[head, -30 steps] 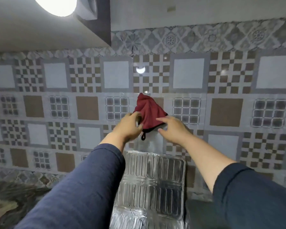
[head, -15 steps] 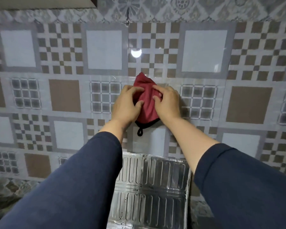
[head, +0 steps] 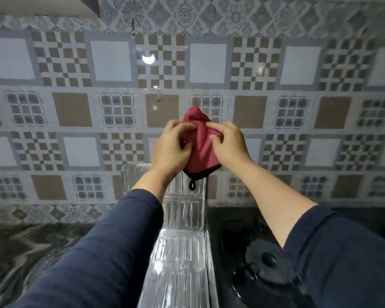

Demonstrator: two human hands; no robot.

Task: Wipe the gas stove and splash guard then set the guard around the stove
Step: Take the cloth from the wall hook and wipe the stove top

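Observation:
A dark red cloth [head: 200, 143] with a black hem and a small black loop is held up in front of the tiled wall. My left hand [head: 170, 150] pinches its left side and my right hand [head: 230, 145] pinches its right side. Below them stands the shiny ribbed foil splash guard [head: 182, 247], a narrow panel running from the wall toward me. To its right lies the black gas stove [head: 242, 236], with a burner [head: 268, 261] partly hidden by my right sleeve.
The patterned tile wall [head: 111, 63] fills the background, with a small clear hook [head: 158, 95] stuck on it above the cloth. A dark marbled countertop [head: 31, 247] lies at the lower left. A cabinet edge [head: 53, 5] shows at the top left.
The view has tilted downward, so the stove and countertop now show. Both hands with the cloth have come down and away from the hook on the wall.

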